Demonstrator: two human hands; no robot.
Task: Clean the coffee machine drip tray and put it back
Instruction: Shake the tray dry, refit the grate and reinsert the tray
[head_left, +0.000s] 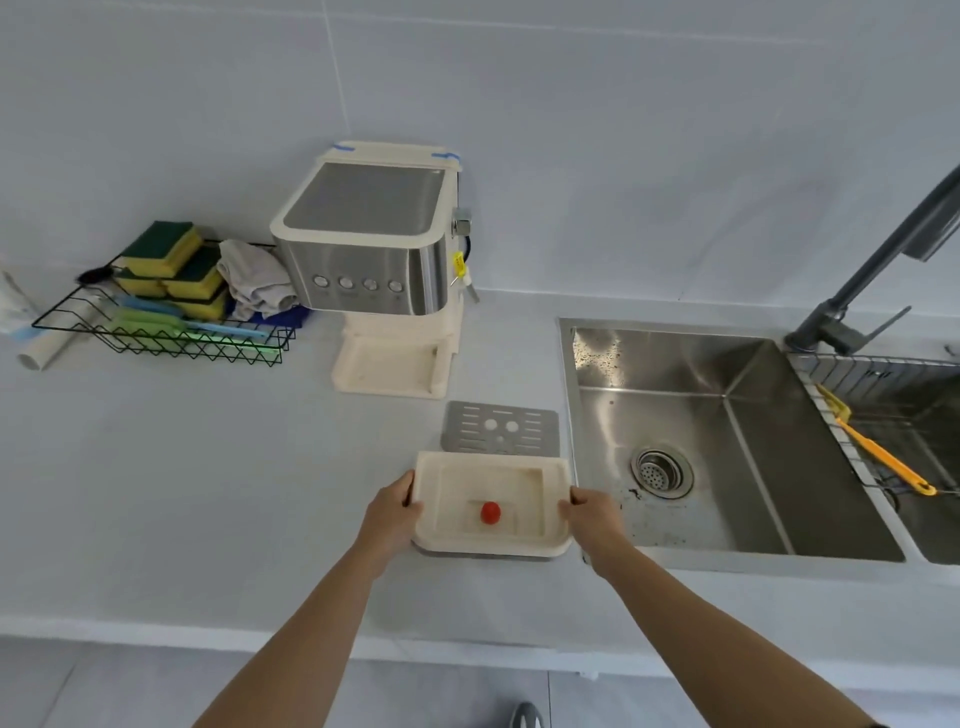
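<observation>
The cream drip tray sits on the white counter just left of the sink, with a small red float in its middle. My left hand grips its left edge and my right hand grips its right edge. The tray's metal grate lies flat on the counter right behind it. The steel and cream coffee machine stands farther back against the wall, its base slot without a tray.
A steel sink with a drain strainer opens to the right, a grey faucet above it. An orange brush lies on a rack over the second basin. A black wire basket holds sponges, cloths and brushes at the left.
</observation>
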